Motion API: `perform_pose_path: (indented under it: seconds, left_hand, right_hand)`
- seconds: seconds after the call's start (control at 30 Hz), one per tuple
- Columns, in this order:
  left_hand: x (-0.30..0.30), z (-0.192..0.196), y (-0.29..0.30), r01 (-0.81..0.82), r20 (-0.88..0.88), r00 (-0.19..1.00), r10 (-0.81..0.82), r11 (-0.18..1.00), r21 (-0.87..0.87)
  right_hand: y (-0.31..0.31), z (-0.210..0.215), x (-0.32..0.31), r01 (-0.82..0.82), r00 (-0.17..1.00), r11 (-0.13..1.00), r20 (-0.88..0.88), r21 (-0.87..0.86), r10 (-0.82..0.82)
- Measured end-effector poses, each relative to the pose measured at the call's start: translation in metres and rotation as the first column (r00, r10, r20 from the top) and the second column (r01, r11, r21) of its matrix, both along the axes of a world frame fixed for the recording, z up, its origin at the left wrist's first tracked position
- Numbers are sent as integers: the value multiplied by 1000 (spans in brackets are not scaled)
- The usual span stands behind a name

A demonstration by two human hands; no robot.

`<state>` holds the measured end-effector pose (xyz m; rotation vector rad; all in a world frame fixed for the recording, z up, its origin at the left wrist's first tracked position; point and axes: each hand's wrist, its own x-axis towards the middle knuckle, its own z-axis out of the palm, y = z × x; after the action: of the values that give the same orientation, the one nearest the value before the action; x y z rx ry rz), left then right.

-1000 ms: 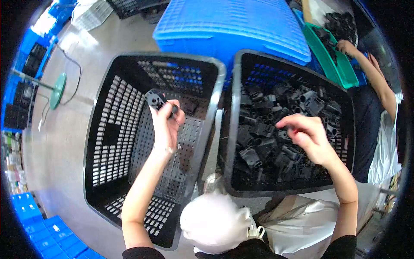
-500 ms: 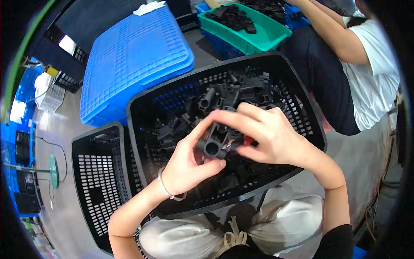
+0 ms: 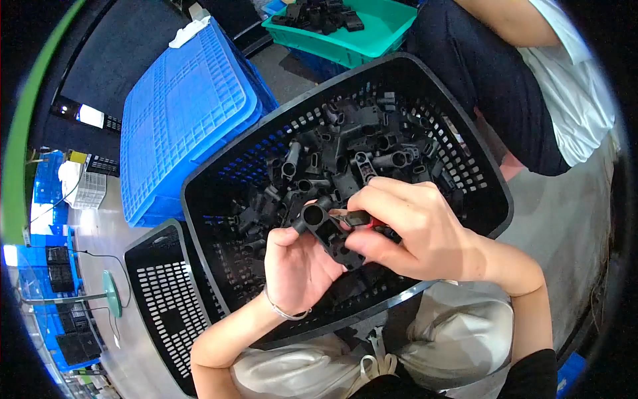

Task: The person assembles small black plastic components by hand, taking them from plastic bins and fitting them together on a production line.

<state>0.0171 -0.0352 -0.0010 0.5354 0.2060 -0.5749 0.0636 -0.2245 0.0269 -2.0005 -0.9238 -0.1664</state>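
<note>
Left hand (image 3: 302,265): fingers clamped on black socketed fitting (image 3: 314,216)
Right hand (image 3: 417,229): fingers clamped on red tool (image 3: 377,223)
Perforated crate (image 3: 502,216): underneath

Open air lies over the farther black parts (image 3: 364,126); the crate walls (image 3: 488,197) (slotted) block sideways passage.

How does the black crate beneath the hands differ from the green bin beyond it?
The black crate has slotted walls; the green bin shows a solid-looking side. Black parts spread across much of the crate, while those visible in the bin gather toward its left, leaving bare green. Both are open-topped.
</note>
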Motion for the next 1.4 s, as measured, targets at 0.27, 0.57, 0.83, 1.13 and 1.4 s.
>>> perform_pose_path:
  seconds: [0.27,0.57,0.83,1.13,1.4]
  left_hand:
    - [-13,-7,12,-70,195,979,59,996,48]
    - [-21,2,19,-195,304,941,146,971,138]
    - [-23,7,24,-188,319,941,117,961,203]
    - [-24,7,22,-224,329,937,119,926,304]
    - [-26,0,25,-228,362,925,119,933,278]
  right_hand:
    - [20,3,-7,51,984,998,174,-46,-42]
    - [33,7,-13,-29,959,999,281,-34,37]
    - [37,13,-13,-46,964,999,261,-15,49]
    - [40,11,-14,-26,960,1000,278,-1,25]
    - [41,9,-16,-7,970,1000,244,2,6]
